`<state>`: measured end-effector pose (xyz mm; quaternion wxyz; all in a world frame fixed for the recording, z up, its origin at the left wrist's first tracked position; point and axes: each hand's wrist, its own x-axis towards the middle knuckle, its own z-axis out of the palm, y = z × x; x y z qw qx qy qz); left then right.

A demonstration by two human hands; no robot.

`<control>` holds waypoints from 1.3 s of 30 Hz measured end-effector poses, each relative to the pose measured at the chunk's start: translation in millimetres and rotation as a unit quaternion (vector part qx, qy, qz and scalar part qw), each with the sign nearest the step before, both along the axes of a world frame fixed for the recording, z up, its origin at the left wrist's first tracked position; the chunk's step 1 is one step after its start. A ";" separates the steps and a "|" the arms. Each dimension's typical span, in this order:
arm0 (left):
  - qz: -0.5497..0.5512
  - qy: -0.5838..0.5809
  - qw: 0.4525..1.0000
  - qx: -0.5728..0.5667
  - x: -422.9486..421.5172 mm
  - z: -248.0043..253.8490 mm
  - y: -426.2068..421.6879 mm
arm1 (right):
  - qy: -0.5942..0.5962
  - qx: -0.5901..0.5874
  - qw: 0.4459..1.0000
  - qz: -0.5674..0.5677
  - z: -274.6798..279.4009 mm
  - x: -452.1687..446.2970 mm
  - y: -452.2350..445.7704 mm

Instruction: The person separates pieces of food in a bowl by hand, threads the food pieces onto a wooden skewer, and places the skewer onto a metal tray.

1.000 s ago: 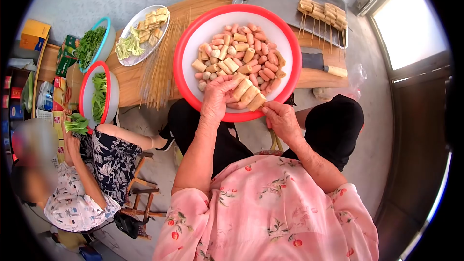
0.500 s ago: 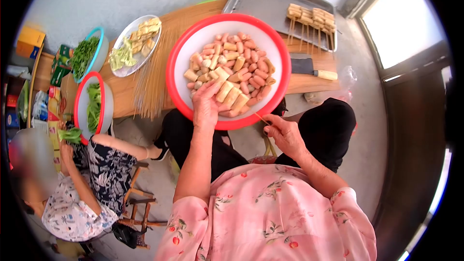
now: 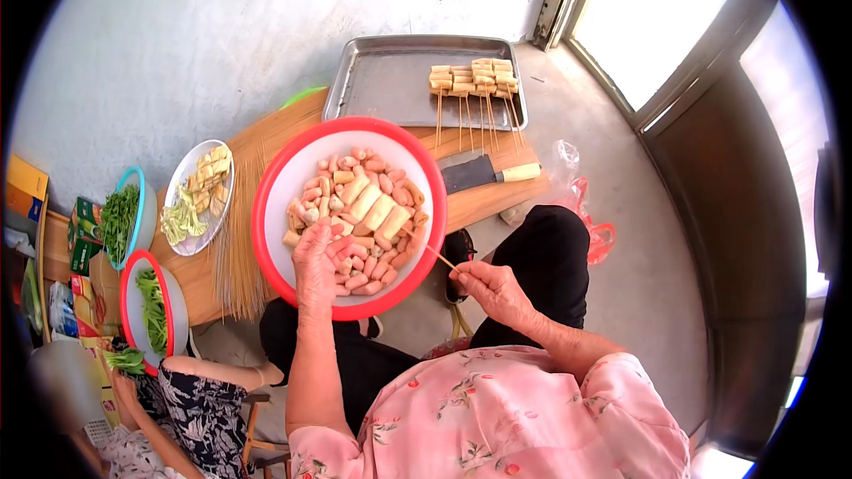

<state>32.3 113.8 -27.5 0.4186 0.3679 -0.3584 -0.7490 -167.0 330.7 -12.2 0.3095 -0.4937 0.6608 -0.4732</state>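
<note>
My right hand (image 3: 493,289) pinches the lower end of a thin wooden skewer (image 3: 435,254) at the right of the bowl. Several pale yellow tofu-skin rolls (image 3: 378,212) sit side by side on that skewer, above the bowl's contents. Over the near left part of the bowl is my left hand (image 3: 316,257), its fingers apart and close to the small pink sausages (image 3: 362,282); no roll is in it. The white bowl with a red rim (image 3: 263,239) holds mixed sausages and rolls.
Behind the bowl, a metal tray (image 3: 382,80) carries finished-looking roll skewers (image 3: 475,78). A cleaver (image 3: 469,175) lies at the wooden table's right. Leftward are loose skewers (image 3: 238,239), an oval plate (image 3: 188,244) and bowls of greens (image 3: 153,310). Another person's arm (image 3: 146,417) is lower left.
The skewered rolls have tilted up and away from my left hand, which has let go of them. My right hand has drawn back with the skewer. The whole view has shifted.
</note>
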 end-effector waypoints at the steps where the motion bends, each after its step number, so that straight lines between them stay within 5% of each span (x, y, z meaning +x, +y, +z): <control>1: -0.009 -0.036 0.999 -0.015 4.0 -1.7 -9.9 | -0.095 0.017 0.995 -0.037 -2.0 -5.9 -6.6; 2: -0.018 -0.072 0.997 -0.031 6.2 -2.3 -21.0 | -0.189 0.034 0.979 -0.073 -5.5 -13.5 -16.7; 3: -0.008 -0.087 0.996 -0.026 7.7 -2.2 -30.6 | -0.132 -0.015 0.986 -0.102 -14.8 -23.7 -31.4; 6: -0.006 -0.120 0.991 -0.065 14.1 -1.2 -57.5 | -0.308 0.025 0.928 -0.211 5.0 -47.7 -81.3; 9: 0.006 -0.121 0.991 -0.050 17.6 -0.2 -70.9 | -0.352 -0.006 0.899 -0.261 -8.9 -82.1 -135.3; 19: 0.007 -0.080 0.996 -0.033 10.8 12.3 -81.7 | -0.150 -0.007 0.915 -0.375 -79.6 -170.2 -249.7; 27: -0.008 -0.072 0.996 -0.047 16.8 19.7 -85.0 | -0.245 0.021 0.875 -0.416 -61.4 -162.1 -249.5; 30: 0.007 -0.055 0.998 -0.041 24.0 14.0 -92.5 | -0.203 0.045 0.883 -0.420 -47.3 -149.0 -237.6; 32: 0.040 -0.034 0.998 -0.033 29.6 17.2 -95.9 | -0.087 0.003 0.920 -0.382 -55.2 -149.5 -229.4; 34: 0.083 -0.016 0.996 -0.031 42.0 19.0 -98.2 | 0.153 0.010 0.932 -0.328 -58.1 -155.2 -214.4; 36: 0.127 0.001 0.992 -0.024 52.7 17.0 -101.5 | 0.240 0.017 0.922 -0.304 -16.8 -128.1 -196.7; 39: 0.179 0.018 0.984 -0.005 71.9 14.6 -104.0 | 0.239 -0.030 0.930 -0.278 -20.4 -131.4 -185.6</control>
